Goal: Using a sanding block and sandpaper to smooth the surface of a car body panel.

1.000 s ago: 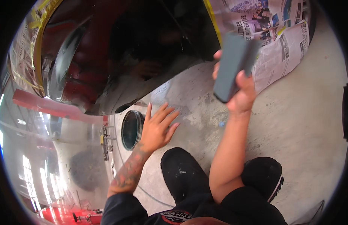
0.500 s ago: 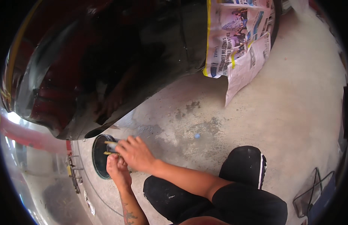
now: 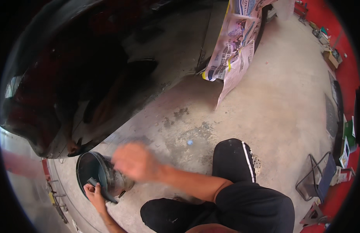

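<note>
Your right hand [image 3: 135, 161] has parted from your left hand [image 3: 95, 197], its blurred grip unreadable; your left pinches a dark strip [image 3: 107, 195] at the bucket [image 3: 119, 181]. Progress on the car panel [image 3: 106, 58] beside it can't be told.

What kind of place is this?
It looks like a workshop where cars get fixed or painted. You can see a big, shiny, dark body panel, newspaper covering the part beside it, and a bucket on a stained, bare floor.
</note>
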`<control>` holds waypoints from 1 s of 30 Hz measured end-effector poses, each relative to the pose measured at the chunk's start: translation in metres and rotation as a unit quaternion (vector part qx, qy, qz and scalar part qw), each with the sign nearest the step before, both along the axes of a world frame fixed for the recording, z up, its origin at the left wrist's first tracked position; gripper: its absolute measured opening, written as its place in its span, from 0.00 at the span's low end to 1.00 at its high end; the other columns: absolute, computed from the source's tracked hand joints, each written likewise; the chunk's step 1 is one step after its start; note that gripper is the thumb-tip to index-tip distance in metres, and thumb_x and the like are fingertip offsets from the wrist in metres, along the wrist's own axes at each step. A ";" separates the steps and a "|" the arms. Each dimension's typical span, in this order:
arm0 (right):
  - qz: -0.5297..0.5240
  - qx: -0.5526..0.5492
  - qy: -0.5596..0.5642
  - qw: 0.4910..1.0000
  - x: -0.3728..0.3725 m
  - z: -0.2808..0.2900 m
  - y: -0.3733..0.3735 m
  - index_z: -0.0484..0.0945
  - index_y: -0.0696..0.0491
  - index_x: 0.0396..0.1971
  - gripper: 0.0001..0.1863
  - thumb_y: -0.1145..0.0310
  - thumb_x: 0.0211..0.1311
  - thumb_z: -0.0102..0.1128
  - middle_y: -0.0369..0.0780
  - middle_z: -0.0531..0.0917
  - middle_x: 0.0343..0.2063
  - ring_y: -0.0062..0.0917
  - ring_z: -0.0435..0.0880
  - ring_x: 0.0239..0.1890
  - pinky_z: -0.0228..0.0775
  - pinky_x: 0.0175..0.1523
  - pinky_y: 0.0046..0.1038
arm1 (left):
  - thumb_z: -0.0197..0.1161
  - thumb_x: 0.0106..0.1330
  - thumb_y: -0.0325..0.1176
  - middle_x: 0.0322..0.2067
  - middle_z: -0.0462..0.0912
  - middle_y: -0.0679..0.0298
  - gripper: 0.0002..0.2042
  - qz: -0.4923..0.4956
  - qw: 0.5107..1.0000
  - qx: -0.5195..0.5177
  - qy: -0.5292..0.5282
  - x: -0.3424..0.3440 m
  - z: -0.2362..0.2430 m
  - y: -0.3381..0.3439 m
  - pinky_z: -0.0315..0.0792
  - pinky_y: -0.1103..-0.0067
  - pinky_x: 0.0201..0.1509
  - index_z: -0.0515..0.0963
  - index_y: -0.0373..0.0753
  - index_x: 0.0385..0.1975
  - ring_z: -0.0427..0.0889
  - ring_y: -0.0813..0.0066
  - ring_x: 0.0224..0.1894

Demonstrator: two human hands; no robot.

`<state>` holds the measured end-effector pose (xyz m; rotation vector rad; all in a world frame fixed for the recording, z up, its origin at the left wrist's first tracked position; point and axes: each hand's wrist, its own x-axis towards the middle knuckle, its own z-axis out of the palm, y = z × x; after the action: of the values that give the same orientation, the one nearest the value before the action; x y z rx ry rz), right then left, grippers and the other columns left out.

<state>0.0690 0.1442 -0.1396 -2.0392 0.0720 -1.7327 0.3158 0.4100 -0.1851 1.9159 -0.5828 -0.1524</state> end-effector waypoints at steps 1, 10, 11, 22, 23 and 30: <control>-0.063 0.114 -0.066 0.989 -0.019 0.014 -0.036 0.81 0.56 0.47 0.17 0.67 0.59 0.71 0.43 0.81 0.47 0.40 0.80 0.53 0.73 0.58 0.38 | 0.62 0.64 0.20 0.33 0.74 0.66 0.11 -0.027 0.995 0.094 0.016 0.015 0.003 -0.006 0.71 0.77 0.37 0.66 0.40 0.38 0.72 0.80 0.32; -0.348 0.040 0.005 0.936 -0.162 0.146 -0.233 0.62 0.55 0.76 0.34 0.74 0.70 0.54 0.56 0.65 0.71 0.49 0.66 0.73 0.59 0.75 0.40 | 0.64 0.65 0.34 0.56 0.85 0.53 0.22 -0.330 0.719 0.611 -0.031 0.167 -0.157 -0.015 0.75 0.64 0.62 0.77 0.38 0.59 0.83 0.54 0.57; -0.360 0.032 0.016 0.932 -0.173 0.155 -0.235 0.62 0.55 0.76 0.34 0.74 0.70 0.54 0.56 0.65 0.71 0.49 0.66 0.73 0.59 0.75 0.40 | 0.63 0.67 0.35 0.56 0.85 0.53 0.21 -0.359 0.748 0.558 0.007 0.153 -0.160 -0.013 0.75 0.64 0.63 0.78 0.38 0.59 0.83 0.55 0.58; -0.420 -0.027 0.148 0.895 -0.170 0.172 -0.242 0.60 0.51 0.78 0.48 0.88 0.50 0.43 0.54 0.67 0.69 0.48 0.66 0.73 0.55 0.78 0.36 | 0.64 0.68 0.35 0.52 0.87 0.52 0.17 -0.459 0.627 0.617 -0.121 0.213 -0.206 -0.022 0.77 0.63 0.61 0.80 0.37 0.55 0.85 0.55 0.56; -0.417 -0.022 0.123 0.900 -0.164 0.164 -0.243 0.60 0.51 0.78 0.48 0.89 0.49 0.42 0.55 0.67 0.69 0.49 0.65 0.73 0.54 0.78 0.36 | 0.65 0.68 0.35 0.52 0.87 0.52 0.17 -0.451 0.610 0.632 -0.158 0.220 -0.204 -0.024 0.77 0.63 0.60 0.79 0.37 0.55 0.85 0.55 0.56; -0.409 -0.002 0.011 0.912 -0.133 0.095 -0.243 0.65 0.44 0.77 0.49 0.89 0.49 0.45 0.55 0.63 0.71 0.50 0.69 0.70 0.62 0.74 0.38 | 0.70 0.59 0.24 0.43 0.88 0.51 0.16 -0.131 0.845 0.475 -0.206 0.117 0.008 -0.036 0.79 0.60 0.48 0.76 0.40 0.45 0.87 0.48 0.48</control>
<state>-0.0642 -0.0990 -0.0446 -2.1834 1.0656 -2.1444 0.4329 0.3735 -0.1767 2.8566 -1.2239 -0.2323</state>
